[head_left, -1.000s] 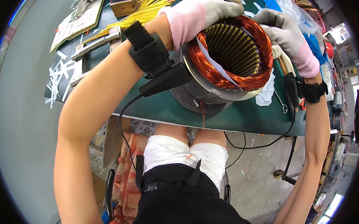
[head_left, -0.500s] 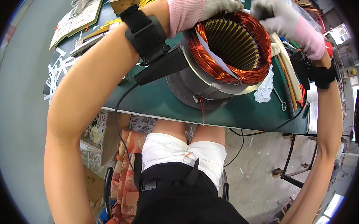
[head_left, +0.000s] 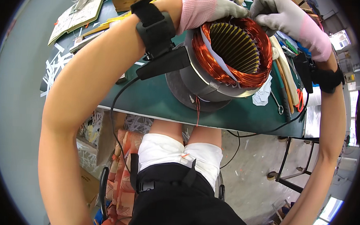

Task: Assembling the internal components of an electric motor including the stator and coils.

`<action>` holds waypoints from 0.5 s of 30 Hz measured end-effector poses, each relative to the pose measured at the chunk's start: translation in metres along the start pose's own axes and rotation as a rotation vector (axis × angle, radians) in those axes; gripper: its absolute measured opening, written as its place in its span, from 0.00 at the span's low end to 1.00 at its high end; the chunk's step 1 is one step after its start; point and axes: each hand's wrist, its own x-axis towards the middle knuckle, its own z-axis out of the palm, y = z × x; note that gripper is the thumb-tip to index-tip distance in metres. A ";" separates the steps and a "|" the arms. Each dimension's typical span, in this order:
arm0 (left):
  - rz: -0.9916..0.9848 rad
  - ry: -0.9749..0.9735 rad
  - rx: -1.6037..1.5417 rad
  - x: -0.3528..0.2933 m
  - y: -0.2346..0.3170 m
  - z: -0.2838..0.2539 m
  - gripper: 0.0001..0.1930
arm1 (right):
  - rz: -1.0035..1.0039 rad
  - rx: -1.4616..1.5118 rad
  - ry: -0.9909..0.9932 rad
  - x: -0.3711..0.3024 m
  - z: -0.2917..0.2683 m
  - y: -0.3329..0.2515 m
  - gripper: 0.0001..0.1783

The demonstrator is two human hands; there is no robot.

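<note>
A motor stator (head_left: 197, 79) stands on the green table on a round dark base, with a thick ring of copper winding (head_left: 212, 57) around its slotted opening. White insulating paper (head_left: 216, 53) shows along the coil's left side, and a few red wire ends (head_left: 198, 111) hang at the front. My left hand (head_left: 222, 8), in a pink and grey knit glove, is at the winding's far rim with its fingers pressed together. My right hand (head_left: 274, 14), gloved alike, has its fingers curled in a pinch beside the left fingertips. Whatever lies between the fingers is hidden.
Right of the stator lie a crumpled white paper (head_left: 263, 92), a wooden-handled mallet (head_left: 284, 62), a metal hook tool (head_left: 277, 102) and red-handled scissors (head_left: 300, 101). White paper strips (head_left: 55, 71) and an open notebook (head_left: 77, 15) are at left. A black cable (head_left: 267, 131) droops over the table's front edge.
My right hand has come to rest against the far rim, its fingers curling in beside the left. My left hand has shifted slightly to the right. The stator stays in place.
</note>
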 end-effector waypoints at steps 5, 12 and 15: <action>0.065 -0.068 0.202 0.002 0.007 0.000 0.13 | 0.083 0.273 -0.201 0.019 0.001 0.052 0.09; 0.306 0.281 0.164 -0.014 -0.003 0.006 0.23 | -0.084 0.581 0.044 -0.005 0.040 0.062 0.11; 0.159 0.140 -0.559 -0.053 0.005 -0.010 0.29 | -0.206 0.171 0.533 -0.022 0.059 0.026 0.12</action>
